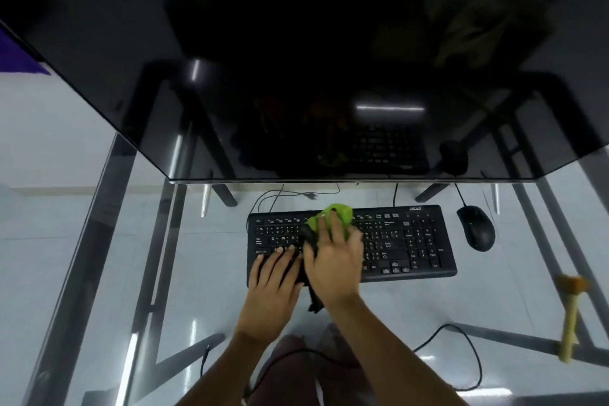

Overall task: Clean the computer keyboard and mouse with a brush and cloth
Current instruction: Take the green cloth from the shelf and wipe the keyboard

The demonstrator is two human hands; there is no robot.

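Note:
A black keyboard (405, 241) lies on the glass desk (108, 273) in front of the monitor. A bunched green cloth (339, 212), with a dark part trailing down past the keyboard's front edge, sits on the middle keys. My right hand (333, 257) lies on top of the cloth with spread fingers and presses it onto the keys. Over the left keys my left hand (273, 277) rests flat, fingers straight. The black mouse (476, 227) is to the right of the keyboard, untouched. A brush (570, 316) with a pale wooden handle lies near the desk's right edge.
A large dark monitor (296, 76) stands close behind the keyboard and overhangs it. Cables (461, 339) run from the keyboard and mouse behind and below the glass. The metal desk frame (155, 257) shows through the top.

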